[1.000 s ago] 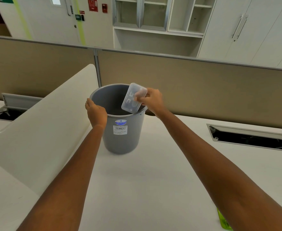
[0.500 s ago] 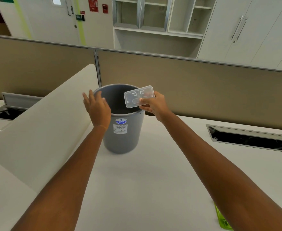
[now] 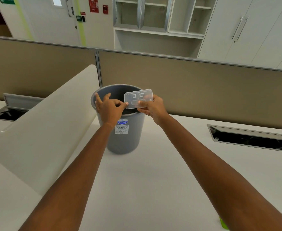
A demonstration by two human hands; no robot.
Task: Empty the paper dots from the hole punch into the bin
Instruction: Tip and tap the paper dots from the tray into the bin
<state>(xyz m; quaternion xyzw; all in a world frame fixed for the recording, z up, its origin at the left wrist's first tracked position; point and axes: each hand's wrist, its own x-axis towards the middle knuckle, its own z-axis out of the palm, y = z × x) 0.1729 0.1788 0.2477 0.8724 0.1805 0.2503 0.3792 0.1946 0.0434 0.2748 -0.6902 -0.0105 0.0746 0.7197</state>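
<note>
A grey plastic bin point(image 3: 125, 137) with a blue-and-white label stands on the white desk in the head view. Over its open mouth I hold a clear plastic tray point(image 3: 137, 97), the hole punch's dot catcher, roughly level with its flat side facing me. My right hand point(image 3: 153, 108) pinches its lower right edge. My left hand point(image 3: 109, 107) pinches its lower left corner with thumb and forefinger, the other fingers spread over the bin's near rim. The hole punch body is mostly hidden; a green piece point(image 3: 223, 223) shows under my right forearm.
A curved white divider panel point(image 3: 45, 127) leans across the desk just left of the bin. Open cable hatches sit at the left point(image 3: 8, 112) and right point(image 3: 253, 139). A tan partition wall point(image 3: 203, 87) runs behind the bin.
The tray was tipped into the bin in my right hand, then raised and turned level. My left hand let go of the bin's rim and came across to pinch the tray's corner.
</note>
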